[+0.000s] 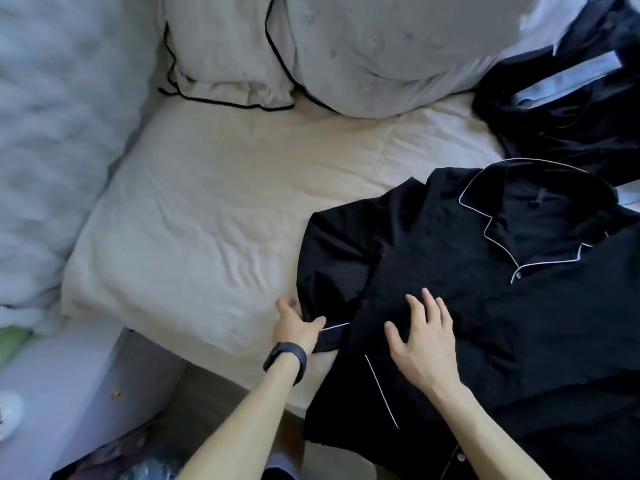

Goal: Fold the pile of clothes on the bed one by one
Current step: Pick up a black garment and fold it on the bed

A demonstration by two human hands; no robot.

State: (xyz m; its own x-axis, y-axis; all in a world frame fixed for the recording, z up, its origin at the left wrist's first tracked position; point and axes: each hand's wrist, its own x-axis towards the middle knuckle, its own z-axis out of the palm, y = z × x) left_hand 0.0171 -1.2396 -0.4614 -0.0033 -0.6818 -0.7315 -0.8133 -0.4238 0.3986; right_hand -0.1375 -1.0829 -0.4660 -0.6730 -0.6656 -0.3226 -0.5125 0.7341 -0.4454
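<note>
The black shirt (485, 317) lies face up on the right half of the bed, near its front edge, with the collar (540, 209) pointing away from you; thin white piping runs along the collar, the front placket and the chest pocket; the cloth is matte and lightly creased, and its hem hangs over the mattress edge toward you. The short sleeve (332, 265) on your left juts out across the cream sheet (214, 220), rumpled, its cuff (334, 336) edged in white.

Your left hand (294, 329) pinches that cuff, thumb laid on top, fingers tucked under and mostly hidden; a black wristband (285, 360) circles the wrist. Your right hand (422, 341) rests flat on the shirt's front, fingers straight and spread, holding nothing.

Beyond the collar, at the far right, a heap of dark clothes (571, 126) with pale blue bands sits on the sheet; two pale pillows (374, 53) piped in black lie at the head; a fluffy white blanket (52, 116) fills the left side.
</note>
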